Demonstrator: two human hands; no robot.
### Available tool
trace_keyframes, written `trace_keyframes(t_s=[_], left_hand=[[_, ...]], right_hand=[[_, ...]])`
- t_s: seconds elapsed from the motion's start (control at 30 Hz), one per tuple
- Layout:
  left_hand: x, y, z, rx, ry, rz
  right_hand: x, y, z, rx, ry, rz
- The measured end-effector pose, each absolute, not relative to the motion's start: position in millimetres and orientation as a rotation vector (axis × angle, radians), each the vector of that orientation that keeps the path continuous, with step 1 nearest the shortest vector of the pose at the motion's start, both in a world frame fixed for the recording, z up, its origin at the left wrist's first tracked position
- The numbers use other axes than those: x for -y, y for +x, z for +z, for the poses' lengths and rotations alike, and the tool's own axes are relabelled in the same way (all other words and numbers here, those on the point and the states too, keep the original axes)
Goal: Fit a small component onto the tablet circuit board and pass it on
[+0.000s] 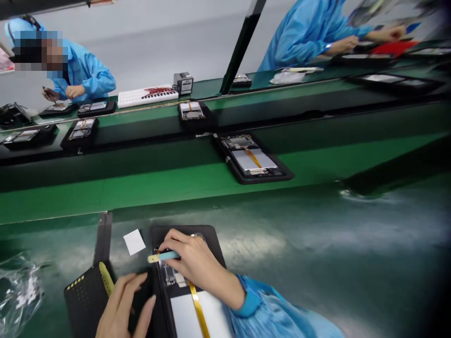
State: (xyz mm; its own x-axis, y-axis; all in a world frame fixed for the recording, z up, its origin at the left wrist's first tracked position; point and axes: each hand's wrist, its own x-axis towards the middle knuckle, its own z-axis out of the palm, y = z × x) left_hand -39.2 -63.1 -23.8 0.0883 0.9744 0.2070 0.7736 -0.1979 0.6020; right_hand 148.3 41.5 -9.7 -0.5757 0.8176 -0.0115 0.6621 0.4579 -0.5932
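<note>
At the near edge of the worktop [317, 244], the right hand [197, 263] pinches a slim blue-handled tool [164, 256] between thumb and fingers, its pale tip pointing left and its long axis lying almost parallel to that near edge. The tip sits over the upper part of an opened device [183, 291] resting in a dark tray [211, 239] directly under the hand, so the right hand is plainly the nearer one to the working spot. The device runs away from the near edge toward the green conveyor belt [176, 188], its long axis roughly crosswise to the tool. It shows a pale grey plate, a yellow-orange flat cable running lengthwise, and a small cluster of metal parts just beneath the tool. The left hand [123, 305] lies flat and open, fingers spread, pressing on the tray's left margin just beside a black perforated pad [84, 300] carrying a yellow strip [105, 278]. A small white square [134, 241] lies left of the tray's far corner, and crumpled clear plastic [19, 291] sits at the worktop's left edge. On the belt another opened device in its tray [252, 158] rests well apart, and across it two people in blue coats work at their own stations.
</note>
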Motion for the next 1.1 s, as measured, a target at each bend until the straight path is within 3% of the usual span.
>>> trace_keyframes(t_s=[0.37, 0.6, 1.1], left_hand=[[10.5, -19.0, -29.2, -1.695, 2.049, 0.901], [1.9, -17.7, -34.5, -1.655, 2.083, 1.034], [4.1, -15.6, -33.2, -1.682, 2.446, 0.96]], right_hand=[[-46.1, 144.6, -9.8, 2.288, -1.287, 0.895], [-44.5, 141.5, -8.1, 2.259, -1.345, 0.876], [-43.6, 141.9, -9.7, 2.222, -1.335, 0.906]])
